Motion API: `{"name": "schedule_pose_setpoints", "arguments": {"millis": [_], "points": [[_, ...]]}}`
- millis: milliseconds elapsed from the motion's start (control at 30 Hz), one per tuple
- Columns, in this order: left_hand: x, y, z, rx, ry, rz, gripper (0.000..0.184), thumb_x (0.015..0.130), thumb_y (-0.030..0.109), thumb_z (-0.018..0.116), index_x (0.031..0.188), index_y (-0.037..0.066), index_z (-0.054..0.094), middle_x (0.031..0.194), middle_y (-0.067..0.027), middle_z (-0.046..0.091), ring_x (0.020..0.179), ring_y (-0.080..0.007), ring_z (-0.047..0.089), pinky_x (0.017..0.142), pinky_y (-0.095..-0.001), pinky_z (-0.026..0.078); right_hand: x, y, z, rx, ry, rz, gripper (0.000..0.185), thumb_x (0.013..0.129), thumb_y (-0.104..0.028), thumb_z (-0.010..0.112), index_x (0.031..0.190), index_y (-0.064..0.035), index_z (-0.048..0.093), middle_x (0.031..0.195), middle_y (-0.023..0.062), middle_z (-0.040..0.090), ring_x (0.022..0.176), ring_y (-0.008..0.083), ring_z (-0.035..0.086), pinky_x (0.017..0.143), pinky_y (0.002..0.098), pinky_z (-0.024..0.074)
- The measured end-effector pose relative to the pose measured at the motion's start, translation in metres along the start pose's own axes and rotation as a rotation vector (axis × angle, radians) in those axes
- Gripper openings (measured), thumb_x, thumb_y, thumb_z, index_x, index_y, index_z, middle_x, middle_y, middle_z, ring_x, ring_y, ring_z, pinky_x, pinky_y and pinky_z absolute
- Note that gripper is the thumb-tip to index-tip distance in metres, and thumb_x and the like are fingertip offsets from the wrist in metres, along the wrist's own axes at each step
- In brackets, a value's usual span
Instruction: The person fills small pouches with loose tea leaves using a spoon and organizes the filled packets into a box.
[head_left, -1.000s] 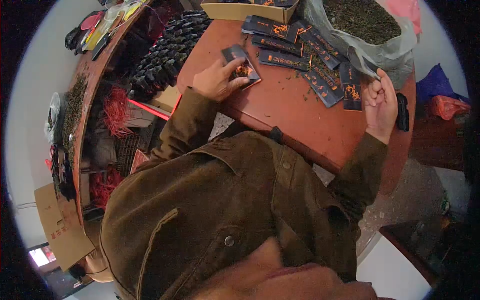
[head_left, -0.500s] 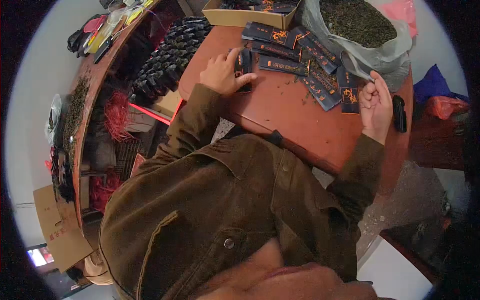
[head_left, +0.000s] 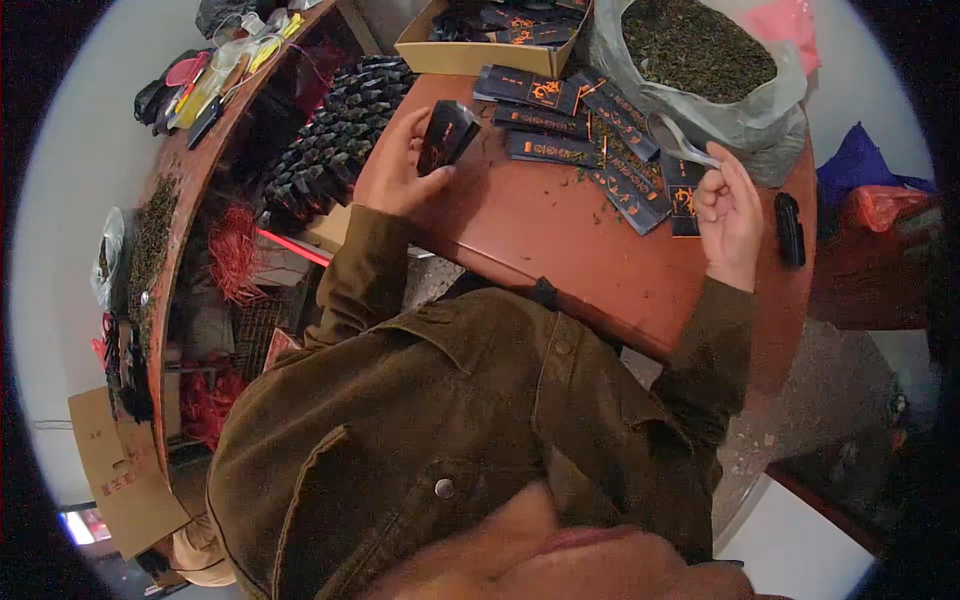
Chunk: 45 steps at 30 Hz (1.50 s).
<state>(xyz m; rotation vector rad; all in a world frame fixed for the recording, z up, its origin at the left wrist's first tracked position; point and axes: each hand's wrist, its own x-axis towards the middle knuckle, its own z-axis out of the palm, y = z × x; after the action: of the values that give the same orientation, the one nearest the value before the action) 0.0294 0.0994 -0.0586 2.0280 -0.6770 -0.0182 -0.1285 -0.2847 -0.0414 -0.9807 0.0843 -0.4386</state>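
Observation:
My left hand (head_left: 392, 172) grips a black pouch (head_left: 447, 137) with orange print, lifted over the left part of the red-brown table (head_left: 560, 245). My right hand (head_left: 733, 212) pinches the handle of a metal spoon (head_left: 692, 152); its bowl lies toward the bag, and its contents cannot be made out. Beyond the spoon stands a clear plastic bag (head_left: 765, 140) full of dark dried tea leaves (head_left: 695, 45). Several flat black pouches (head_left: 553, 149) with orange print lie between my hands, with loose leaves scattered on and around them.
A cardboard box (head_left: 480, 58) holding more black pouches stands at the table's back. Filled black packets (head_left: 335, 135) are packed in rows to the left. A black object (head_left: 789, 230) lies near the right edge. A long wooden counter (head_left: 185, 190) with tools runs along the left.
My left hand has raised the black pouch off the table and moved it left, tilting it up. My right hand still holds the spoon near the bag. The view has shifted slightly.

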Motion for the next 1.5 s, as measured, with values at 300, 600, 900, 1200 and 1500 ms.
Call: {"name": "schedule_pose_setpoints", "arguments": {"millis": [300,600,900,1200,1500], "points": [[0.018,0.063,0.057,-0.068,0.048,0.393,0.068,0.074,0.007,0.074,0.134,0.006,0.041,0.123,-0.0089,0.047,0.117,-0.0230,0.049,0.096,-0.0388,0.045,-0.004,0.002,0.016,-0.044,-0.025,-0.007,0.032,0.098,-0.022,0.047,0.115,0.0042,0.054,0.072,0.0055,0.060,0.057,0.0082,0.048,0.048,0.0219,0.0333],[0.033,0.095,0.091,0.282,0.024,0.555,0.064,0.068,0.015,0.071,0.127,0.007,0.048,0.119,-0.0153,0.052,0.111,-0.0358,0.047,0.096,-0.0427,0.039,-0.018,-0.009,0.037,-0.274,0.046,-0.115,0.030,0.100,-0.022,0.043,0.114,0.0012,0.056,0.073,0.0032,0.061,0.059,0.0056,0.049,0.051,0.0190,0.0366],[0.035,0.098,0.103,0.339,0.000,0.524,0.066,0.067,0.009,0.071,0.128,0.006,0.048,0.118,-0.0154,0.054,0.110,-0.0349,0.049,0.096,-0.0413,0.040,-0.025,-0.001,0.044,-0.686,-0.005,-0.314,0.025,0.099,-0.018,0.044,0.107,-0.0017,0.061,0.071,0.0025,0.064,0.059,0.0060,0.054,0.055,0.0200,0.0431],[0.034,0.122,0.124,0.186,-0.073,0.498,0.059,0.065,0.010,0.066,0.122,0.005,0.050,0.113,-0.0167,0.054,0.109,-0.0351,0.050,0.096,-0.0415,0.041,-0.022,-0.008,0.040,-0.360,-0.004,-0.011,0.026,0.099,-0.020,0.042,0.104,-0.0017,0.059,0.066,0.0033,0.061,0.054,0.0046,0.050,0.047,0.0180,0.0366],[0.038,0.113,0.124,0.169,-0.020,0.513,0.058,0.069,0.009,0.066,0.125,0.005,0.048,0.114,-0.0140,0.056,0.109,-0.0292,0.053,0.095,-0.0383,0.042,-0.024,-0.009,0.042,-0.382,0.016,-0.098,0.027,0.099,-0.022,0.042,0.107,-0.0026,0.059,0.067,0.0018,0.061,0.055,0.0034,0.050,0.047,0.0167,0.0348]]}}
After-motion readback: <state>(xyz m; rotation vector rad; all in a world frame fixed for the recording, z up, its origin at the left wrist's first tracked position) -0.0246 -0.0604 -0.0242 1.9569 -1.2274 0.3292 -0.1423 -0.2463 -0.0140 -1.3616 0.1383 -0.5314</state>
